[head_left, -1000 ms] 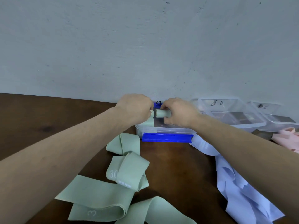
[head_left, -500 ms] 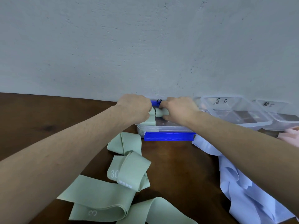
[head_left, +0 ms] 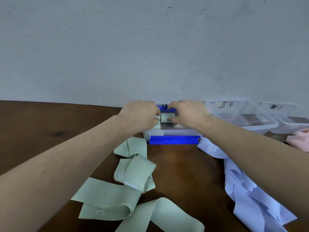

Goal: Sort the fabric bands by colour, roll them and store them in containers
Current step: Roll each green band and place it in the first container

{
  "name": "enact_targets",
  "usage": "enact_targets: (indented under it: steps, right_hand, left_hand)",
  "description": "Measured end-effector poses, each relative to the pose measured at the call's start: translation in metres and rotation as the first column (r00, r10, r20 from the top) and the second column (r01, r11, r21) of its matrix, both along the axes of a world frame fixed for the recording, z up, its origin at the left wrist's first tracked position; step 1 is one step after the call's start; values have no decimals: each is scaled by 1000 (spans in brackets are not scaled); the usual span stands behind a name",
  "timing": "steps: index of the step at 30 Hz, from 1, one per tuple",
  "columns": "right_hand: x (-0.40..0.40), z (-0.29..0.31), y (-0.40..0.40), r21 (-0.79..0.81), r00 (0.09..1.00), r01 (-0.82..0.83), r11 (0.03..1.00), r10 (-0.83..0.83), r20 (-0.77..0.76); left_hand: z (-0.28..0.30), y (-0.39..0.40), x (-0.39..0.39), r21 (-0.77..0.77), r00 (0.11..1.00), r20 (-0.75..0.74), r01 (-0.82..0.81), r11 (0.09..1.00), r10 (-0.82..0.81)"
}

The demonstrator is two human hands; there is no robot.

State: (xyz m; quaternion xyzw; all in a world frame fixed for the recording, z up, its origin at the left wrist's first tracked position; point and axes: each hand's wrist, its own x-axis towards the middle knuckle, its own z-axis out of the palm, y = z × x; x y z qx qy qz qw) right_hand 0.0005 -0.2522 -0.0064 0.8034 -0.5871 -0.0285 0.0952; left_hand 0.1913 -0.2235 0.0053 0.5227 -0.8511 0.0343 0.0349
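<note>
A small roll of the green band is held above the clear container with blue clips at the back of the table. My left hand pinches its left end and my right hand grips its right end. The loose tail of the green band runs down over the container's front left corner and lies in folds on the table. A pile of light blue bands lies to the right, partly under my right forearm. Pink bands show at the right edge.
Two more clear containers stand against the wall to the right, one labelled B, one labelled C. The dark wooden table meets a pale wall just behind the containers.
Both hands have kept turning the green roll over the container, drawing a little more of the tail up. The view has shifted slightly.
</note>
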Motion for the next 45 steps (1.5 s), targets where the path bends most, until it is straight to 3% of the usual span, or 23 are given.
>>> enact_targets:
  steps: [7,13,21,24,29,33,36,42,45]
  right_hand:
    - [-8,15,36,-105,986,-32,994,49,160]
    - [-8,25,102,-135,963,-131,982,159,218]
    - [-4,1,166,-85,953,-244,966,255,165]
    - [-6,-2,183,-59,928,-271,961,276,250]
    - [-12,1,208,69,823,-269,961,192,535]
    - [-22,-2,221,163,679,-281,946,76,730]
    - [-32,-4,231,176,558,-288,942,15,830]
    - [-68,13,257,193,437,-164,967,-104,893]
    - [-85,21,266,199,423,-173,965,-110,899]
  left_hand:
    - [7,43,5,-68,988,-138,67,995,-76]
    - [1,108,15,25,938,-342,64,998,-51]
    - [-19,155,30,191,986,-144,-57,980,85]
    - [-16,166,27,268,966,-219,-79,960,141]
    - [-3,185,8,231,862,-476,-68,971,174]
    - [14,203,-21,183,776,-611,-56,982,158]
    - [24,218,-43,189,773,-619,-28,982,141]
    - [33,244,-83,137,773,-632,32,990,63]
    - [34,253,-96,128,780,-624,33,991,54]
